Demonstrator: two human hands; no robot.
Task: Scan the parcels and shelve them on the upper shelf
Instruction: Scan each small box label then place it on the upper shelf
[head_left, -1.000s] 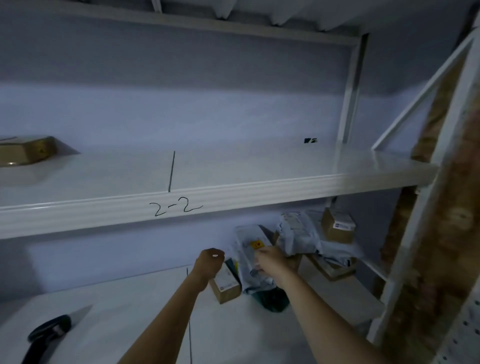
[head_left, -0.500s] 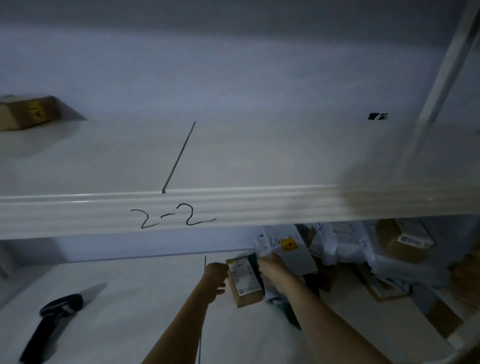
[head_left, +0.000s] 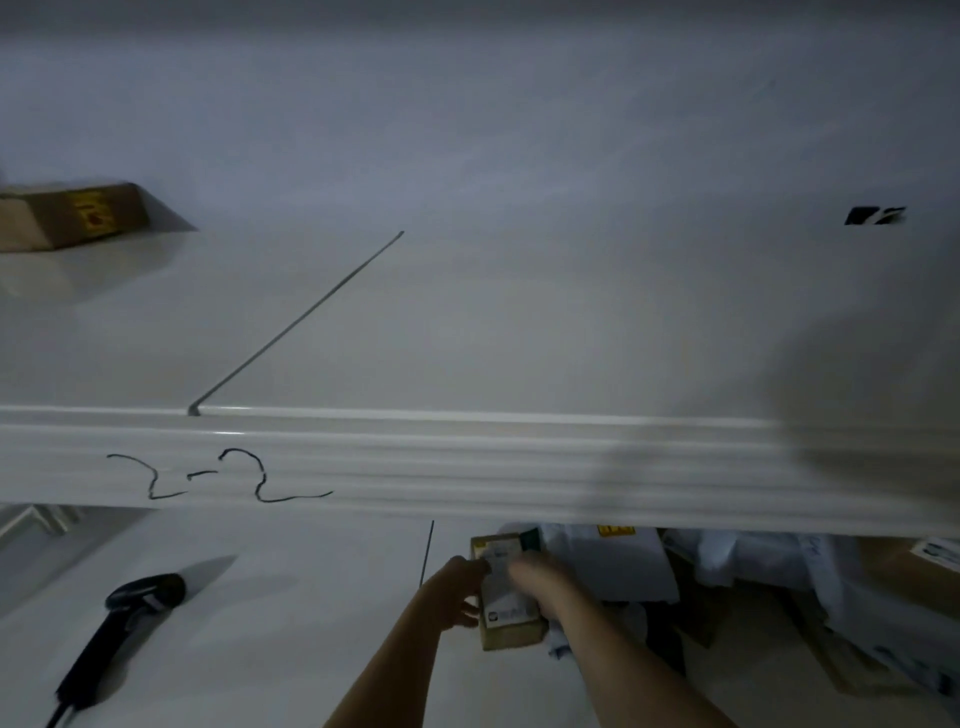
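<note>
Cardboard shows between your hands: a small box (head_left: 506, 592) with a white label sits on the lower shelf (head_left: 291, 623), just under the front lip of the upper shelf (head_left: 467, 332) marked "2-2". Your left hand (head_left: 460, 592) wraps its left edge, fingers curled onto the label. Your right hand (head_left: 535, 574) lies over its right side; that grip is blurred, so you cannot tell how firmly it closes. Grey mailer bags (head_left: 623, 566) crowd just right. A black scanner (head_left: 122, 629) lies well apart, left. Another brown box (head_left: 67, 215) rests on the upper shelf.
</note>
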